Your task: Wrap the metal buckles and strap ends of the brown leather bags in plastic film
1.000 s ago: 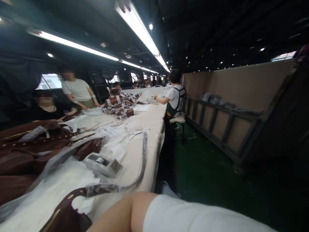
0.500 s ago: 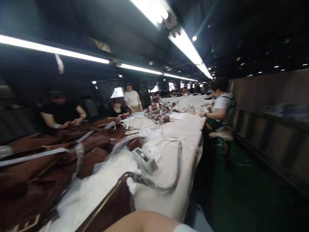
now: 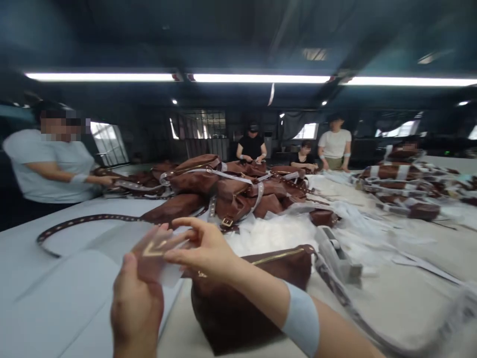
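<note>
Both my hands are raised over the table's near edge. My left hand [image 3: 136, 303] comes up from below, its fingers closed on a small brown leather piece [image 3: 153, 254] with a gold V trim, wrapped in clear film. From the right, my right hand [image 3: 203, 251], a light band on its wrist, pinches the top edge of the same piece. Just behind and below the hands, a brown leather bag [image 3: 246, 298] with a gold zip line stands on the table. The view is smeared by motion.
A heap of brown bags [image 3: 223, 186] with white-wrapped straps fills the table's middle, with white tissue [image 3: 276, 233] and a tape dispenser [image 3: 339, 253] beside it. A studded strap [image 3: 74, 223] lies at the left. Wrapped bags [image 3: 402, 174] lie at the right. People [image 3: 48, 159] work around the table.
The view has swung left from the aisle and the long table to the heap of bags. My two hands have come into view holding the small wrapped piece.
</note>
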A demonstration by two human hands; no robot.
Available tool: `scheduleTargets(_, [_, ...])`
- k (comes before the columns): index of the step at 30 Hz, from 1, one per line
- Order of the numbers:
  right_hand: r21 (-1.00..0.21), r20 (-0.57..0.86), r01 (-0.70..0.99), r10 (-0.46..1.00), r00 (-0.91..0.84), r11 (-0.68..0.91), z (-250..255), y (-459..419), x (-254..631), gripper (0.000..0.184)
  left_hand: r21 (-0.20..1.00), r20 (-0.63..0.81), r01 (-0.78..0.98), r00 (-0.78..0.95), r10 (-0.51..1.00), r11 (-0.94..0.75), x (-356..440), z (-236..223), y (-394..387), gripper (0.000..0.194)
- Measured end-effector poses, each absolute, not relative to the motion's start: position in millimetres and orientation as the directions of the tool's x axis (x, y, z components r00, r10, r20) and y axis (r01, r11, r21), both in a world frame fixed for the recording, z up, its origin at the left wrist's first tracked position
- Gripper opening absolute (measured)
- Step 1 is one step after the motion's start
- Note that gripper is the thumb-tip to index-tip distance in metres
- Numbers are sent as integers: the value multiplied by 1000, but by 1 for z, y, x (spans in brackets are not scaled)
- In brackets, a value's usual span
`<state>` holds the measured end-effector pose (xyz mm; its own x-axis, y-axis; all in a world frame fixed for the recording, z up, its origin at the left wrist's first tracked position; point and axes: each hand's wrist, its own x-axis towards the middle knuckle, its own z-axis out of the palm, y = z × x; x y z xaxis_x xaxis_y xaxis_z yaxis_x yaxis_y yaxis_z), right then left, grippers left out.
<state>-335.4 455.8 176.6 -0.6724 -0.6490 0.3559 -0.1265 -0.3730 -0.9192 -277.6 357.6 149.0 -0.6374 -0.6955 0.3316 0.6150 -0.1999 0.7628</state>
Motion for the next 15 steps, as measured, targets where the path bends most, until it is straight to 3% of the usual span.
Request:
scheduleTargets(2, [-911,320,-9,-692,-647,-413,173,462,-335,76,732,321,648,-603,-730,-213,-271,148,349,45])
scheduleTargets(5, [-906,298,34,-693,-656,-422,173,468,-333,75,708,389,692,-550,-739,-142,-269,149,351,49])
scheduleTargets(9, [-898,365,-88,-619,-695,-430,179,461,-326,68,718,446,693,-529,-722,-66,-263,150,355,59])
scheduleTargets(12, [-882,435,-162,-632,-641,-443,180,454,-323,67,761,377,645,-523,-765,-66,-257,149,349,46])
scheduleTargets(15, [-823,518,-231,-516,-682,-520,174,444,-327,48,760,277,637,-499,-821,-131,-251,146,335,34])
